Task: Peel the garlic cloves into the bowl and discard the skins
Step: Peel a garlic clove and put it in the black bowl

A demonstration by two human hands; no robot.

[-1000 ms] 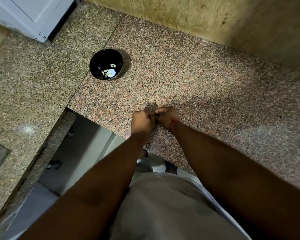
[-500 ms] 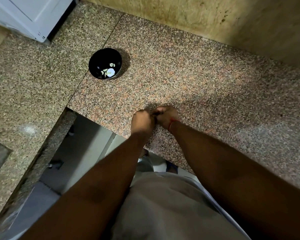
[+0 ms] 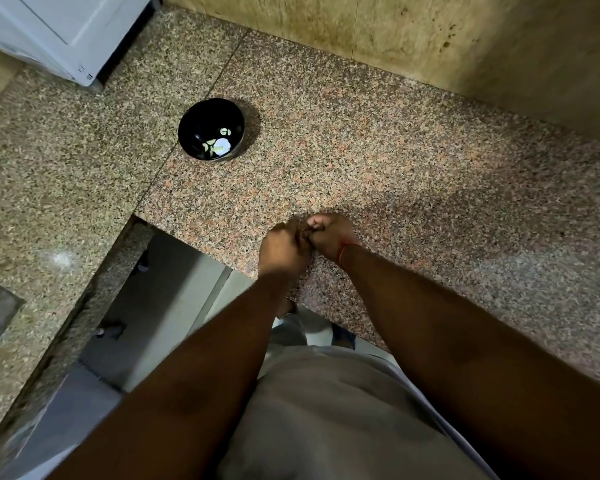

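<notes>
My left hand point(image 3: 284, 249) and right hand point(image 3: 328, 233) meet mid-frame over the worktop point(image 3: 378, 161), fingers curled, contents hidden; bowl point(image 3: 211, 129) upper left.

No readable text, small appliance point(image 3: 66, 32) label illegible

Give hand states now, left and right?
Left hand: fingers curled, pinching something hidden between both hands.
Right hand: fingers curled on the same hidden thing.

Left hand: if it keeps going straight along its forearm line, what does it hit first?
The left hand is already touching the right hand at the fingers. Beyond that, only bare counter shows; the bowl sits well left of that line. Depth is unclear.
</notes>
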